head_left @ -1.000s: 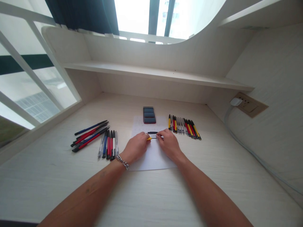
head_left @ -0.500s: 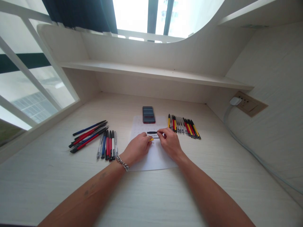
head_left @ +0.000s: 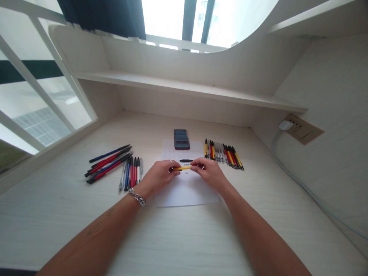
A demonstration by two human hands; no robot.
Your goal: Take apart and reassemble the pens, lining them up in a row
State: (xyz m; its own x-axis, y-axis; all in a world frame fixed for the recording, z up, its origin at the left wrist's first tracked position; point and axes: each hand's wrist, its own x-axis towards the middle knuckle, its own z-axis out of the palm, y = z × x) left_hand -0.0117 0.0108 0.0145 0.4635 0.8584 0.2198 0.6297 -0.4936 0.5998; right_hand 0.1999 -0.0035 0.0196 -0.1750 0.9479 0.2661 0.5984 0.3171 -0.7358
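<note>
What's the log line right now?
left hand: grips yellow barrel by dark end | right hand: pinches its other end | below: white paper | beyond: black pen part

Bright daylight came through the window (head_left: 163,19), its glass blown out to white. Soft shadows lay on the table (head_left: 178,241) beside the forearms (head_left: 86,234), wide-angle distortion stretched the edges, and a dark object (head_left: 181,138) appeared blocky with pixelation.

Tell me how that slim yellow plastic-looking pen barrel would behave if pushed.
The slim yellow plastic-looking pen barrel is probably stiff, spanning straight between left hand and right hand. Its narrow, seemingly round body may roll.
</note>
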